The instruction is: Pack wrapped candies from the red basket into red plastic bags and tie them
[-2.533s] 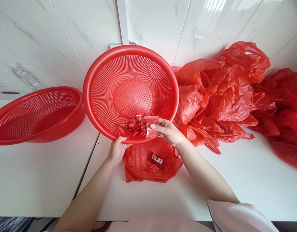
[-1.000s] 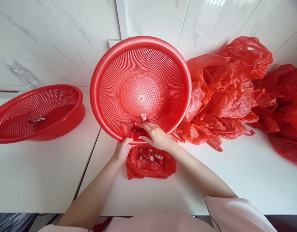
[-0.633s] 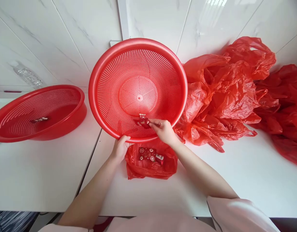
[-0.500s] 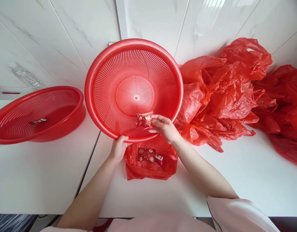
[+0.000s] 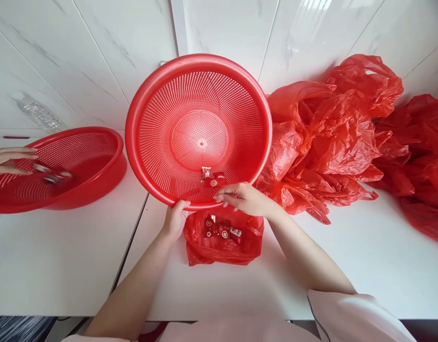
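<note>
A large red perforated plastic basket (image 5: 204,61) stands tilted with its opening facing me. My left hand (image 5: 175,219) grips its near rim. At the right part of that rim is my right hand (image 5: 240,197), fingers loosely bent and apart, with no packet visible in them. Just beyond its fingertips, small red wrapped packets (image 5: 214,182) lie on the basket's lower inside wall. Below the rim, an open red plastic bag (image 5: 224,256) sits on the table, holding a dark red patterned packet (image 5: 215,230) and a smaller packet with a white label (image 5: 235,232).
At left, a second red basket (image 5: 108,175) leans tilted; another person's hand (image 5: 12,159) reaches over it, near blurred small items (image 5: 57,176). Crumpled red plastic bags (image 5: 322,137) are heaped at right along the tiled wall (image 5: 226,28). A seam (image 5: 129,242) crosses the white tabletop.
My right hand has let go of the shiny red packet and moved down toward the rim. Another person's hand has come in over the left basket. My left hand has stayed on the rim.
</note>
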Demonstrator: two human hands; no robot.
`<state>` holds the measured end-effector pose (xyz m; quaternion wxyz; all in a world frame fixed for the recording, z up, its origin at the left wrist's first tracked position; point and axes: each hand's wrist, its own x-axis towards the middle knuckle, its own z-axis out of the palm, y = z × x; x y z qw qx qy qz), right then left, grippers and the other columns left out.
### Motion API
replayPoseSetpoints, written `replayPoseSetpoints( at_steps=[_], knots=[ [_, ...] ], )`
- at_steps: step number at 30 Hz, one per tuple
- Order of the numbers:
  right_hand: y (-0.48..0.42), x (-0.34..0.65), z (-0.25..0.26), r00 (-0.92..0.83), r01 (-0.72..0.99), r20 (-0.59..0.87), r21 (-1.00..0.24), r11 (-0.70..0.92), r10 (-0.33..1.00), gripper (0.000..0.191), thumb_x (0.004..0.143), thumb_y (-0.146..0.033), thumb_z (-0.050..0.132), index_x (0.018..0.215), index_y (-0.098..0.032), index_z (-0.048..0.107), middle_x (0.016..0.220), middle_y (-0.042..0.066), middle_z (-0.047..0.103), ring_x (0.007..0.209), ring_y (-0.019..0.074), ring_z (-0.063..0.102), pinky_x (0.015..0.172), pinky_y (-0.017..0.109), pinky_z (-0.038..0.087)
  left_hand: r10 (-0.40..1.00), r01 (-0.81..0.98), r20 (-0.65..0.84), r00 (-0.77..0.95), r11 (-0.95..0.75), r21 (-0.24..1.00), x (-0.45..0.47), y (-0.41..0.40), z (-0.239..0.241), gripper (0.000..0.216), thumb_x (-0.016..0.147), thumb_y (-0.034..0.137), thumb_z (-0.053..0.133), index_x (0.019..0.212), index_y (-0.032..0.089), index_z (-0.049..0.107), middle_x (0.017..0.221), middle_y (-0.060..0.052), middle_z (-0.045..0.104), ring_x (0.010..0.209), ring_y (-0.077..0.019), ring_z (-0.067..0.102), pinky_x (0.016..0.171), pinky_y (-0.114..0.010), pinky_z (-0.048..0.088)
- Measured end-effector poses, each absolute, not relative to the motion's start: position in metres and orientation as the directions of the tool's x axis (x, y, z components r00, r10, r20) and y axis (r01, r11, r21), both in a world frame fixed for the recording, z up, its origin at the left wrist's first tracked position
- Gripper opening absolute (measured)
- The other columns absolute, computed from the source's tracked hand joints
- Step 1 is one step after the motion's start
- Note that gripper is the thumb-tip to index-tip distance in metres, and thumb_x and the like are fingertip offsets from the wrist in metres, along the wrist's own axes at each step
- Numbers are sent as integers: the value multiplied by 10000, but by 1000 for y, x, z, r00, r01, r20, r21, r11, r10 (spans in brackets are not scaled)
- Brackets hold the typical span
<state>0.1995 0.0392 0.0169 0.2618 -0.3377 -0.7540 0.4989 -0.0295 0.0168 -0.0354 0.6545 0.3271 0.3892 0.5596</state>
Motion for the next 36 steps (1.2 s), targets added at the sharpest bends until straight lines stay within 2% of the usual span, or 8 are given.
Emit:
replayPoseSetpoints(
  at_steps=[5,8,12,16,19,22,30,36],
  knots=[
    [43,191,1,-406,626,377,-549,554,833,278,931,-246,526,1176,-167,631,1197,116,647,1101,237,593,968,402,455,982,-489,-171,77,186,852,-27,12,-34,141,737,150,619,861,148,686,1037,-74,700,1055,-286,642,895,-427,533],
    [51,186,-15,-447,691,371,-435,577,814,338,910,-223,560,1243,-179,596,1265,128,617,1173,268,550,1024,459,407,973,-499,-197,118,230,836,-26,10,-32,123,731,154,623,840,144,680,1020,-80,700,1069,-296,634,902,-438,528],
    [59,188,-22,-337,564,380,-651,508,861,258,965,-282,480,1148,-191,637,1065,99,694,1019,218,634,971,401,458,975,-492,-192,111,222,842,-27,10,-32,133,736,152,621,856,145,679,1000,-80,700,1070,-297,632,906,-444,525],
    [61,195,-12,-205,34,152,-986,163,967,283,900,-408,587,1063,-184,643,1030,80,705,899,186,683,863,340,533,982,-483,-172,78,188,855,-29,12,-34,144,747,159,613,876,147,676,1037,-80,694,1057,-292,635,897,-444,529],
    [61,199,-5,-328,-260,-29,-958,-120,944,318,839,-411,665,1052,-175,658,1065,86,705,864,162,697,800,288,559,982,-477,-179,54,183,860,-30,14,-33,120,737,157,606,839,141,667,1036,-85,697,1028,-294,645,883,-449,532],
    [60,200,-1,-361,-303,-68,-935,-186,930,360,800,-403,712,1074,-171,681,1012,81,722,820,139,697,757,248,562,981,-487,-187,50,187,853,-28,16,-31,137,728,157,600,848,143,667,1034,-84,702,1024,-290,649,888,-447,528],
    [51,206,8,-503,125,25,-987,101,864,303,802,-434,693,892,-150,749,789,29,718,689,128,642,670,267,524,980,-512,-190,58,192,837,-29,18,-34,124,718,168,601,819,132,663,983,-90,712,1006,-297,661,895,-464,522],
    [50,196,-4,-406,449,308,-753,481,860,266,961,-302,481,1084,-180,683,1046,71,711,960,175,662,904,338,504,981,-494,-169,91,192,848,-26,12,-31,187,738,167,597,907,146,675,1067,-91,704,1069,-290,642,925,-449,517]
  ],
)
